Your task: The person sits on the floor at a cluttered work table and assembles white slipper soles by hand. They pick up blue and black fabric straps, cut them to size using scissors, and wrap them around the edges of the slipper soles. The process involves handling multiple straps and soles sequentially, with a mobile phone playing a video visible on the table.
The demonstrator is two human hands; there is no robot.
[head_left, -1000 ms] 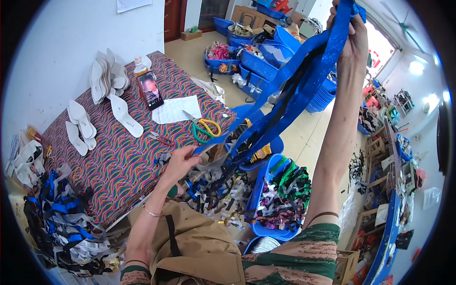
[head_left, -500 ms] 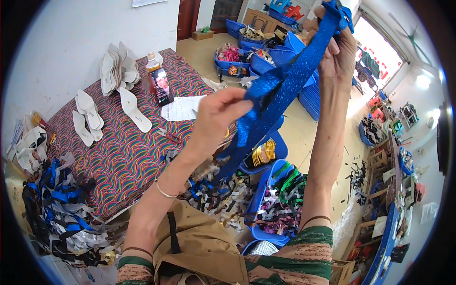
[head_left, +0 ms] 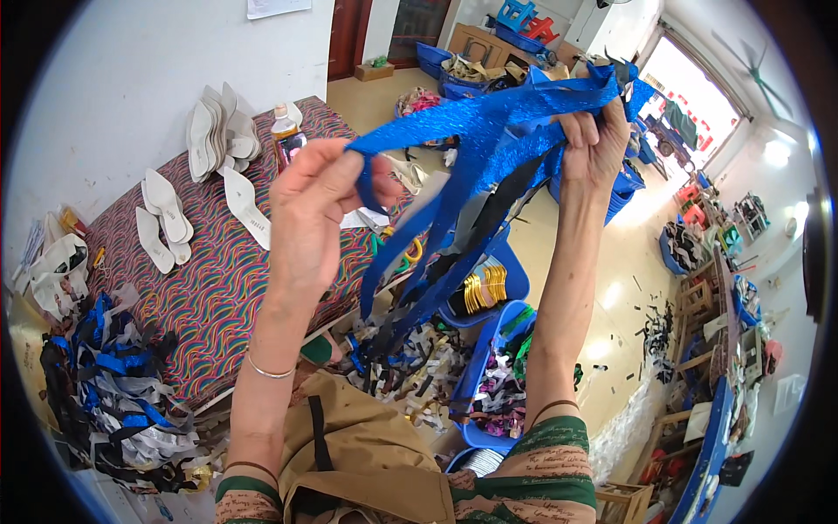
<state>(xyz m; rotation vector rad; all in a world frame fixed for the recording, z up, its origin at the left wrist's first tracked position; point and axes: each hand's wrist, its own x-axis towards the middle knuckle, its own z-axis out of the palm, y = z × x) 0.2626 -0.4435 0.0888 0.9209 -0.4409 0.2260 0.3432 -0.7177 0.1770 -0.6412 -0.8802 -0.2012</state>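
My right hand [head_left: 594,144], raised at the upper right, is closed around the gathered end of a bundle of shiny blue strips [head_left: 489,118]. Several strips hang down from it, with some black ones [head_left: 502,205] among them. Out to the left, my left hand [head_left: 319,192] pinches one blue strip between thumb and fingers and holds it stretched toward the right hand. Below the hands, the loose ends hang over a heap of cut strips [head_left: 415,375] in black, white and blue.
A table with a wavy multicoloured cloth [head_left: 209,323] carries white insoles [head_left: 249,205], a bottle [head_left: 284,127] and yellow-handled scissors [head_left: 410,251]. Left of it hangs a strip pile [head_left: 131,393]. Blue baskets [head_left: 467,410] hold strips and gold rolls [head_left: 484,288]. Wooden stools [head_left: 694,362] line the right.
My left hand has moved left and up, drawing one blue strip away from the bundle. The right hand has come slightly down and left, and the strips have fanned apart.
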